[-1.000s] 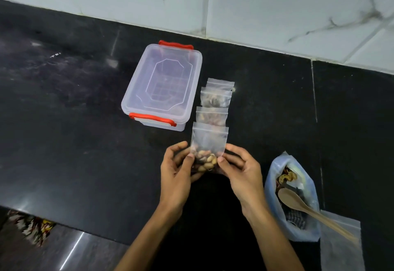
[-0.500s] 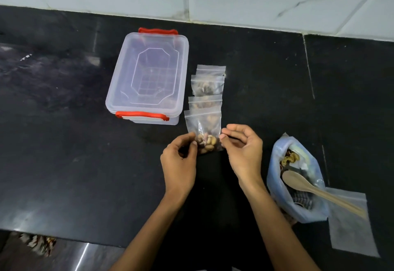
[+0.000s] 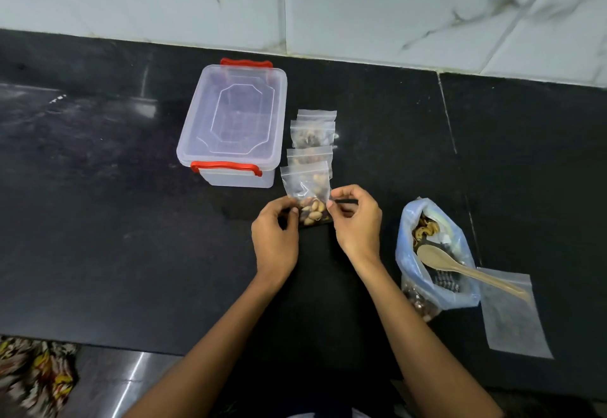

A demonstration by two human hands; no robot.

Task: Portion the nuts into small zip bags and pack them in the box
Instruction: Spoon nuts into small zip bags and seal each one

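A small clear zip bag of nuts (image 3: 308, 192) lies on the black counter, its lower part pinched from both sides. My left hand (image 3: 275, 235) grips its left edge and my right hand (image 3: 356, 219) grips its right edge. Behind it, three more filled zip bags (image 3: 312, 136) lie in an overlapping row. A clear plastic box (image 3: 235, 125) with red latches stands shut with its lid on, just left of that row. A blue bag of nuts (image 3: 433, 253) with a wooden spoon (image 3: 460, 268) in it sits to the right.
An empty flat zip bag (image 3: 512, 315) lies under the spoon's handle at the right. A tiled wall (image 3: 361, 3) backs the black counter (image 3: 98, 220). The counter's front edge runs along the bottom left, with patterned cloth (image 3: 33, 378) below it.
The camera view shifted. Both hands stayed on the nut bag and slid it slightly toward the row of filled bags, with the bag now tilted a little to the left.
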